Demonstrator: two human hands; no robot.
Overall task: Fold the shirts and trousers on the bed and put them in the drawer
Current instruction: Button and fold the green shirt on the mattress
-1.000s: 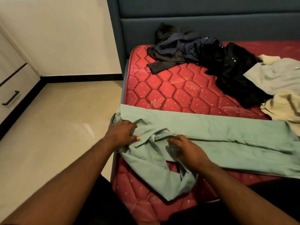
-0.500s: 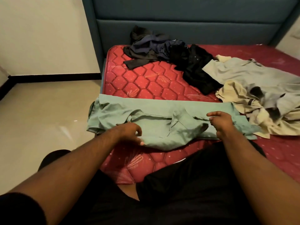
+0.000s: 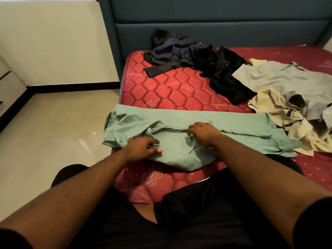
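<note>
Both hands are down on the green shirt (image 3: 206, 121), which lies stretched across the near edge of the red quilted mattress (image 3: 172, 92), in the middle of the frame. Its left end hangs a little over the mattress edge, above the pale tiled floor (image 3: 53, 126). The left hand (image 3: 142, 146) sits on the lower left part of the shirt, fingers bent over the cloth and the thumb lying flat along a fold; whether it pinches the fabric or only presses it, I cannot tell. The right hand (image 3: 203, 133) is a little higher and to the right, knuckles up, fingers curled down into the bunched cloth along a seam near the shirt's middle, gripping it. The two hands are apart, with a smooth fold of green between them.

Further up the mattress, near the teal padded headboard (image 3: 197, 31), there's a heap of dark clothes (image 3: 176, 51), black and navy, and a black garment (image 3: 226, 78) trailing to its right. In the right of the frame, a grey shirt (image 3: 287, 78) lies crumpled over a cream garment (image 3: 280, 108), whose lower edge touches the right end of the green shirt.
</note>
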